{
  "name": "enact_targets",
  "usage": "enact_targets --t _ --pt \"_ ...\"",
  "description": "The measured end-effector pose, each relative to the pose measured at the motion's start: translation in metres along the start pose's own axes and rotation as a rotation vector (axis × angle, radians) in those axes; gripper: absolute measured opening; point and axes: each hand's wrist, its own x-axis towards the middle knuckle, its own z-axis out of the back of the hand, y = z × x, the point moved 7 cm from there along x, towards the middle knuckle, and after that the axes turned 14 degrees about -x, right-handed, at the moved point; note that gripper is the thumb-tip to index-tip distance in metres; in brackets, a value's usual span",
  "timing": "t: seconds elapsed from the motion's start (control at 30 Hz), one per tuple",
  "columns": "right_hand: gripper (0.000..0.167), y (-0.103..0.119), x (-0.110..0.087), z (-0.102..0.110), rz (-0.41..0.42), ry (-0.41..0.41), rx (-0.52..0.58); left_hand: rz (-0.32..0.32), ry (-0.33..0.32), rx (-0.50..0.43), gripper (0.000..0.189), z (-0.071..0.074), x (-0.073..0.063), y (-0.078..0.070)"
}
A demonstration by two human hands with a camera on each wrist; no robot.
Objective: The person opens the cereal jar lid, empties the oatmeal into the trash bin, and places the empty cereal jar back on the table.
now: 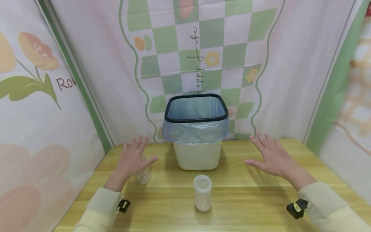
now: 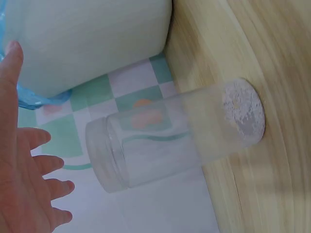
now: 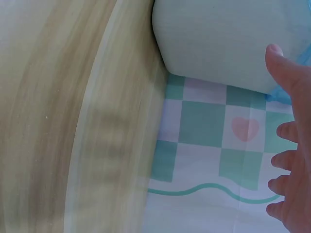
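Observation:
My left hand (image 1: 132,161) hovers with spread fingers above a clear lidded jar (image 2: 155,141), apart from it in the left wrist view. That jar stands upright, with a whitish layer at its bottom; in the head view the hand partly hides it. A second clear jar (image 1: 203,195) with a pale lid and whitish contents stands at the front middle of the table. My right hand (image 1: 272,156), fingers also spread, is held over the table's right side and holds nothing. Between the hands, farther back, stands a white trash bin (image 1: 198,156).
A blue plastic bag (image 1: 197,131) lines the bin under a black rim (image 1: 197,120). The bin stands at the back of the wooden table (image 1: 240,199), near a patterned curtain (image 1: 237,29). More printed cloth hangs at the left and right.

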Motion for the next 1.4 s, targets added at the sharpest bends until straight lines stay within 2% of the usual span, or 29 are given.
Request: enact_targets --t 0.2,0.43,0.63,0.9,1.1,1.2,1.4 --pt "0.095 0.005 -0.006 0.008 -0.001 -0.047 0.023 -0.022 -0.011 -0.015 0.098 0.004 -0.007 -0.01" --pt "0.09 0.015 -0.015 0.013 0.002 -0.086 0.062 -0.103 -0.054 0.016 0.095 0.005 -0.014 -0.028" --pt "0.086 0.023 -0.022 0.011 -0.008 -0.094 0.119 -0.132 -0.065 0.007 0.097 -0.004 -0.025 -0.039" --pt "0.079 0.037 -0.033 0.01 0.004 -0.184 0.166 -0.195 -0.095 -0.069 0.099 -0.018 -0.04 -0.055" --pt "0.078 0.046 -0.038 0.007 -0.001 -0.222 0.172 -0.194 -0.11 -0.165 0.1 -0.029 -0.05 -0.061" --pt "0.078 0.052 -0.04 0.006 0.002 -0.229 0.182 -0.191 -0.112 -0.176 0.099 -0.034 -0.053 -0.065" --pt "0.073 0.067 -0.041 0.003 0.029 -0.258 0.189 -0.162 -0.049 -0.249 0.097 -0.046 -0.055 -0.073"
